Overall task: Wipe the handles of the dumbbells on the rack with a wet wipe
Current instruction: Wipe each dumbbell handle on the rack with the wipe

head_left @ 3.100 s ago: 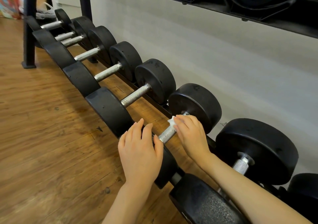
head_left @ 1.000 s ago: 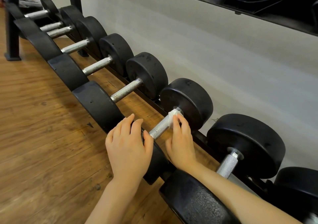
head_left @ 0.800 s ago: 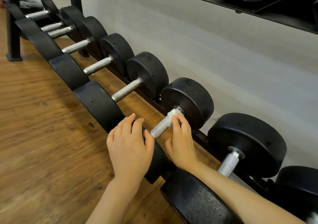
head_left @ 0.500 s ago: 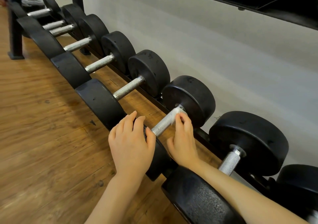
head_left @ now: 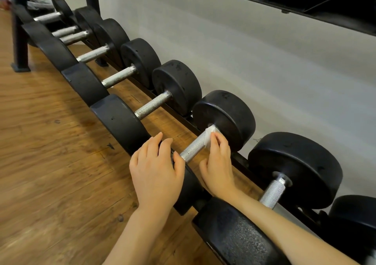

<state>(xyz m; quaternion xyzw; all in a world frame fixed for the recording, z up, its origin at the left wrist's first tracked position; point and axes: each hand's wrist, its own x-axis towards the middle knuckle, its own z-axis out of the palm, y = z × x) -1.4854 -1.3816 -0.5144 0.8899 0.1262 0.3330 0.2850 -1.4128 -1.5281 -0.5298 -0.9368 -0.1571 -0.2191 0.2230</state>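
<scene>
My right hand (head_left: 218,163) pinches the wet wipe (head_left: 209,135) against the far end of the knurled handle (head_left: 193,147); my left hand (head_left: 156,169) rests relaxed on the near weight. Wipe: limp, light. Dumbbell: heavy, rigid, likely stays put on the rack (head_left: 177,118).

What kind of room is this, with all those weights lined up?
Most likely a gym or home workout room. A long row of black dumbbells sits on a low rack along a grey wall, over a wooden floor. The right hand wipes one handle with a wet wipe.
</scene>
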